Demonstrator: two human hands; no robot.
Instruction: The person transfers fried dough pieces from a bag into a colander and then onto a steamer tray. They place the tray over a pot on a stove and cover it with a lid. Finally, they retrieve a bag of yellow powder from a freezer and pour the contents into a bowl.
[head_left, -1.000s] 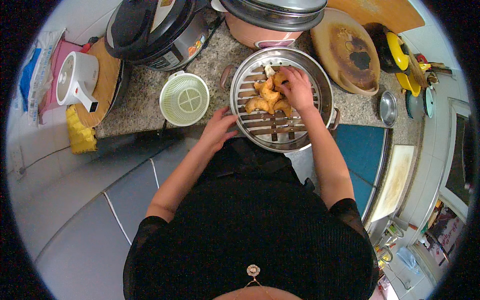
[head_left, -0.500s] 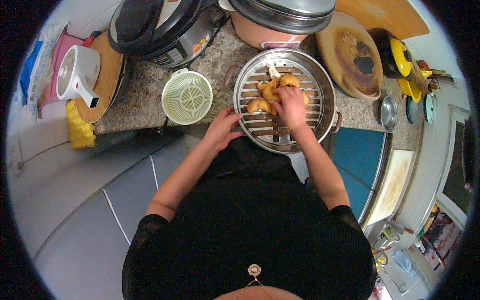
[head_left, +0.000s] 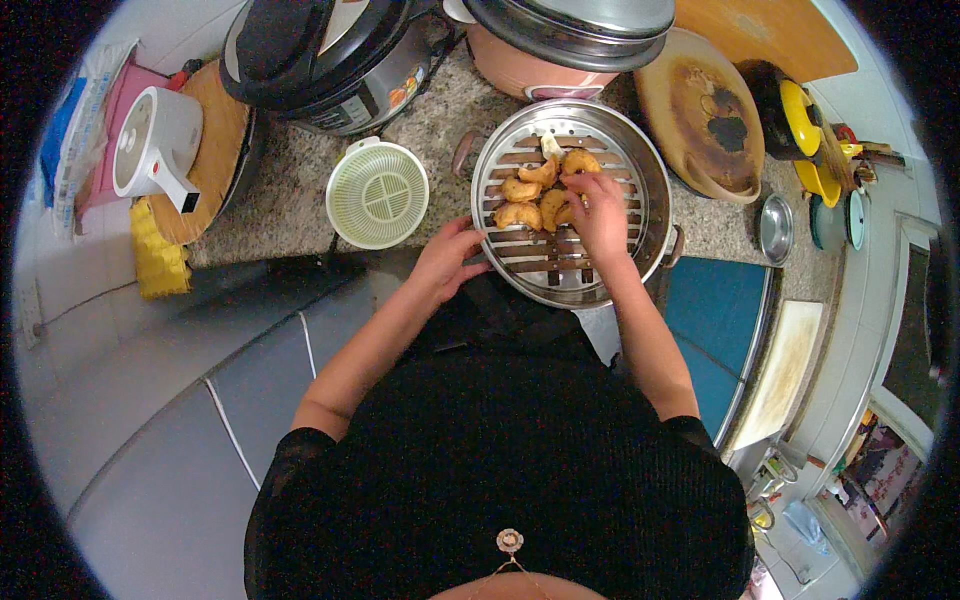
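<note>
Plenty of speckled granite countertop [head_left: 280,200], bending across the upper part of the view. Along the back, a black-and-silver electric pressure cooker [head_left: 345,75] to the left and a pink electric cooker [head_left: 535,68] nearer the middle, both lidded. At the front edge, a round stainless-steel steamer pan [head_left: 658,190]; inside it, a slatted steaming rack [head_left: 530,267] with brown strips. Left of the pan, apart from it, a pale green plastic colander [head_left: 380,195]. Over the rack, the right hand [head_left: 603,217], thumb and fingertips drawn close together at the right side of one golden-brown crescent-shaped food piece [head_left: 553,212]; pinched or merely touched, impossible to tell with the tips partly hidden. At the pan's near-left rim, the left hand [head_left: 447,263], loosely curved and unclosed, thumb apart from the fingers, gripping nothing visible. Smaller again, about half a dozen such food pieces [head_left: 518,215] in all, gathered on the middle and left of the rack, some touching, with bare strips below. Smallest, a whitish scrap [head_left: 549,146] near the far side of the rack, just beyond the pieces. Judging by the layout, apparently at the step of arranging pieces on the rack. Seems to call next for a gentle pinch or nudge, enough to part touching pieces without stacking or breaking, plus light steadying of the rim.
</note>
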